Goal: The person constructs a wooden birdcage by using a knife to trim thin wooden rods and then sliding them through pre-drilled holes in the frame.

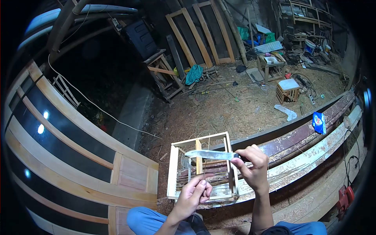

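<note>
My right hand (252, 166) is closed around the dark handle of a knife (211, 154), whose whitish blade points left. Below the blade tip, my left hand (194, 192) has its fingers pinched together, with a thin strip or stick seeming to pass through them; its ends are hard to make out. Both hands are over a small wooden frame (173, 168) with thin rods across it, resting on the pale planks.
Long planks (290, 166) run to the right, carrying a blue packet (319, 123) and a red tool (345, 199). A large panelled wooden frame (137, 178) lies left. Beyond are a small crate (288, 91), a stool (270, 66) and shavings on the ground.
</note>
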A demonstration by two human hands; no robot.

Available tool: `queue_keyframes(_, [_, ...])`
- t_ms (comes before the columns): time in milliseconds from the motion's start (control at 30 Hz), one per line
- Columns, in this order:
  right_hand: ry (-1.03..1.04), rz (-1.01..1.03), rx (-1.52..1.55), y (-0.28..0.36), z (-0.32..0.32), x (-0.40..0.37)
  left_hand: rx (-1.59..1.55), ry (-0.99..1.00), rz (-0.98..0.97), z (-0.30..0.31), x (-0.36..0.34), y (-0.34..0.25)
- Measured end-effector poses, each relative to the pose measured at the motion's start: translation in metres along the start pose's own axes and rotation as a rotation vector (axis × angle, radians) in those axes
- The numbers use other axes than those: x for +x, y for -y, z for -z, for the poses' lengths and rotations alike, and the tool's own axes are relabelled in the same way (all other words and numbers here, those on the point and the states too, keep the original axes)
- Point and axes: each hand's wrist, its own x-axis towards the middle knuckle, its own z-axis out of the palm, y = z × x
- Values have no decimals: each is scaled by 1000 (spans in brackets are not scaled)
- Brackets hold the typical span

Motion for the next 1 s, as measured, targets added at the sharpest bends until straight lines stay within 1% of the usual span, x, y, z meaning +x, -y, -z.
queue_keyframes(67, [53, 67, 26, 1, -3, -4, 23, -14, -30, 1, 1, 2])
queue_keyframes(133, [160, 90, 54, 10, -5, -6, -4, 12, -57, 2, 1, 1])
queue_keyframes(233, [146, 90, 98, 12, -11, -7, -2, 28, -39, 6, 3, 5])
queue_keyframes(300, [26, 56, 70, 6, -12, -6, -1, 35, -36, 6, 3, 5])
queue_keyframes(333, [-4, 21, 41, 5, -9, -3, -19, 41, -54, 4, 2, 4])
queue_keyframes(400, [-11, 42, 43, 1, -4, -2, -34, 48, -75, 4, 1, 5])
queue_keyframes(467, [175, 92, 132, 11, -3, -6, -77, 65, -49, 2, 1, 9])
queue_keyframes(533, [165, 110, 144, 15, -6, -5, -99, 63, -51, 4, 2, 7])
queue_keyframes(600, [42, 65, 126, 8, -11, -8, -86, 72, -2, 9, 2, 8])
queue_keyframes(667, [-33, 66, 63, 6, -10, -4, -91, 59, 7, 7, 2, 5])
queue_keyframes(767, [-81, 48, 44, 3, -9, -3, -151, 109, -2, 9, 3, 6])
queue_keyframes(833, [-36, 61, 110, 2, -6, -4, -177, 104, 21, 7, 1, 4])
queue_keyframes(867, [52, 73, 151, 1, -6, -6, -201, 98, 46, 6, 0, 4])
queue_keyframes(933, [104, 118, 189, 7, -7, -5, -177, 98, 47, 6, 1, 3])
queue_keyframes(1000, [96, 98, 188, 4, -9, -6, -152, 94, 45, 8, 2, 4])
